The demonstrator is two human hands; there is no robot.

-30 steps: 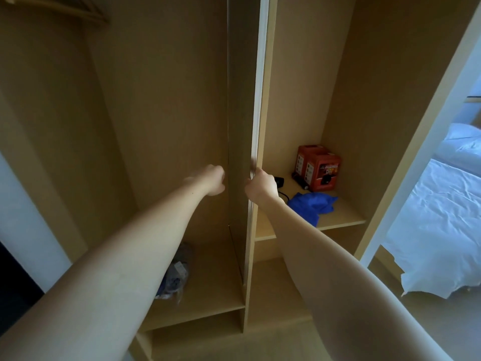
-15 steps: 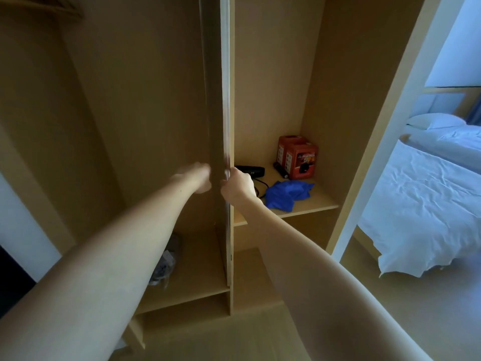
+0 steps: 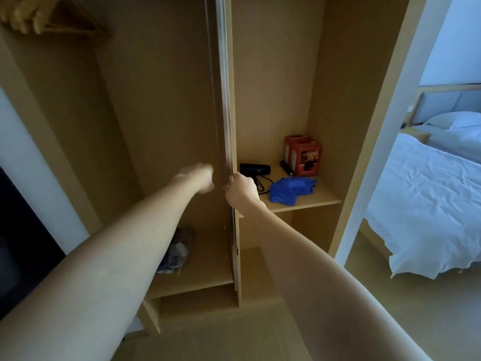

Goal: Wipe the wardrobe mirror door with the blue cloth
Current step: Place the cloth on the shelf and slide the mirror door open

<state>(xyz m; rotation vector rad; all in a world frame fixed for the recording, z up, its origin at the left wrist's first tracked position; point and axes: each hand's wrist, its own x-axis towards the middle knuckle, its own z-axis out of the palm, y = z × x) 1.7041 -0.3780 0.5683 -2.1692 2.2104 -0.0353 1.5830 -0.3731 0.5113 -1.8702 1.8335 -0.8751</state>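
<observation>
Right hand [image 3: 240, 190] grips edge of wardrobe door [image 3: 223, 100], fingers curled round it, door seen edge-on. Left hand [image 3: 199, 178] on door's other side, blurred, cannot tell if gripping. Blue cloth [image 3: 290, 190] crumpled on shelf [image 3: 312, 201] right of door, beside red box [image 3: 302, 155] and black device [image 3: 255, 168].

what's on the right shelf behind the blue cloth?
Behind the blue cloth on the shelf: a red box and a black device with a cord. The right hand hides the shelf's left end.
</observation>
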